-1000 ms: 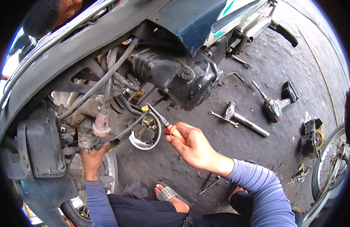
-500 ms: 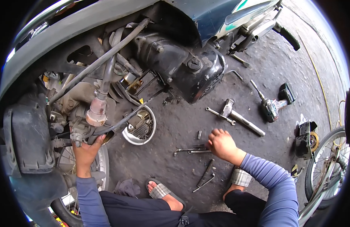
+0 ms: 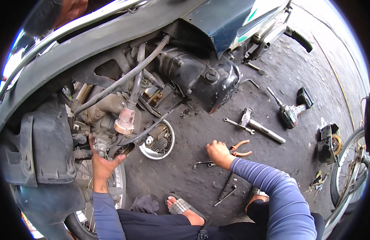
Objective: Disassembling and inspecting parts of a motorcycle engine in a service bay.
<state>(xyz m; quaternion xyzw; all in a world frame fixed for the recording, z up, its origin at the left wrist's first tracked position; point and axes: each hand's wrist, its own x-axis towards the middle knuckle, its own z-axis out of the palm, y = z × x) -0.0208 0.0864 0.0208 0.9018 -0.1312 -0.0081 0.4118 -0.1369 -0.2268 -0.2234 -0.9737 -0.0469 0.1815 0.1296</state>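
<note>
Left hand (image 3: 103, 167) is holding metal engine part (image 3: 99, 149); right hand (image 3: 219, 154) is curling beside orange-handled pliers (image 3: 243, 154).
Left thumb is spreading wide; right fingers are hiding any grip, can't tell.

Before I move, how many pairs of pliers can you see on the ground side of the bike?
1: orange-handled pliers, beside the right hand and partly hidden by it. Another could lie unseen beneath that hand.

no readable text, dark casing (image 3: 199, 79) perhaps lettered
</note>
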